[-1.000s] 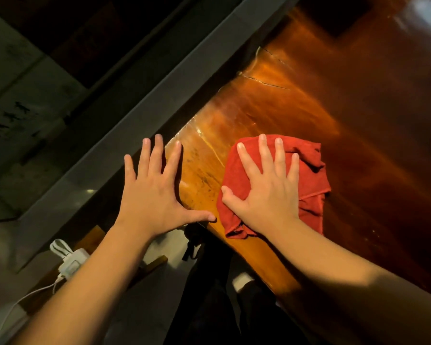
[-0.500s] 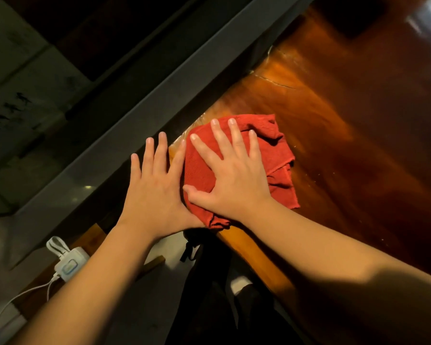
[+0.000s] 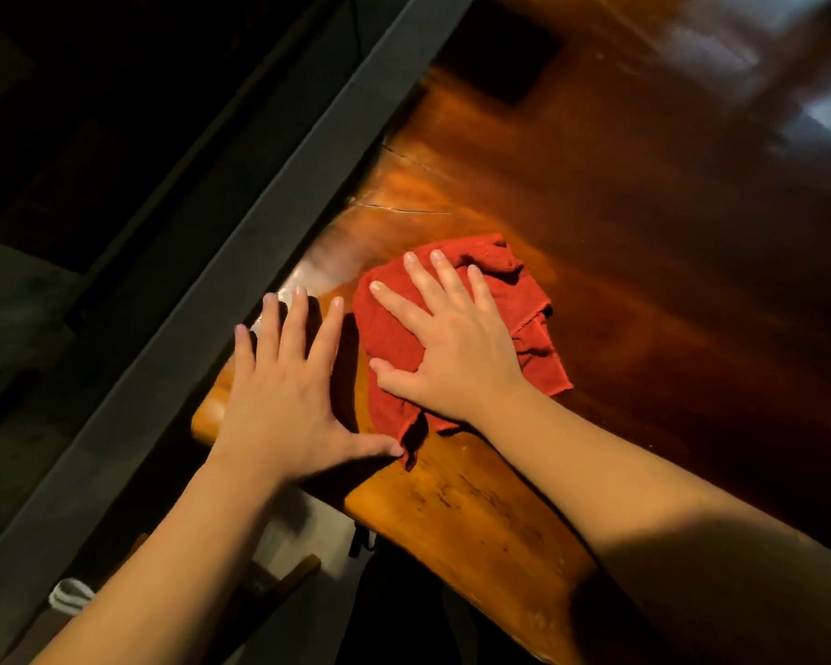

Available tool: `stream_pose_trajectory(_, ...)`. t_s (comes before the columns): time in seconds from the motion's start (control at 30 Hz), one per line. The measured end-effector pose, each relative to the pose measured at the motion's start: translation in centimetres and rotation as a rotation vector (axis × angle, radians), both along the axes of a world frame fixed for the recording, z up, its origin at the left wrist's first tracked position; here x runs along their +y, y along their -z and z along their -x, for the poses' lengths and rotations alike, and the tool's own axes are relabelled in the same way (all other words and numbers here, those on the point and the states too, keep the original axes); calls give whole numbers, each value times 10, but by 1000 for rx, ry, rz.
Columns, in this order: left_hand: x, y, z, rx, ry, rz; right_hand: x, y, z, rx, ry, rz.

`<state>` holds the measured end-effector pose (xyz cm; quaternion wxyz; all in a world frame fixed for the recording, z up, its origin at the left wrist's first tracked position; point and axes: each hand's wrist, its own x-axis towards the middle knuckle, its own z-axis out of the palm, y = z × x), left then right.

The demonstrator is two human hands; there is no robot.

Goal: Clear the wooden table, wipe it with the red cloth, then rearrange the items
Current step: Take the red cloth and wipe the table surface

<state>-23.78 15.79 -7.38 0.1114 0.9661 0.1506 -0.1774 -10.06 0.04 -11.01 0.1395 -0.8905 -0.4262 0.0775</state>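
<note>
Wood grain of the wooden table [image 3: 644, 290] runs bare and glossy far to the right, while its left edge and near corner lie just beside both hands, with a grey ledge [image 3: 241, 261] alongside. The red cloth [image 3: 524, 309], crumpled and folded on itself, lies near that corner under the right hand [image 3: 452, 352], whose fingers are spread flat on it. The left hand [image 3: 284, 395] presses flat at the edge, fingers splayed, thumb touching the cloth's hem. A white object [image 3: 70, 595] at lower left is half hidden and unclear.
</note>
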Motion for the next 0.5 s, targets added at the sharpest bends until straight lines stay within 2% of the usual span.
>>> stream_pose_trajectory(0.27, -43, 16, -73, 82, 127, -44, -71, 3, -36, -13, 258, 18)
stream_pose_trajectory(0.5, -56, 21, -92, 204, 126, -115, -133, 6, -49, -50, 476, 62)
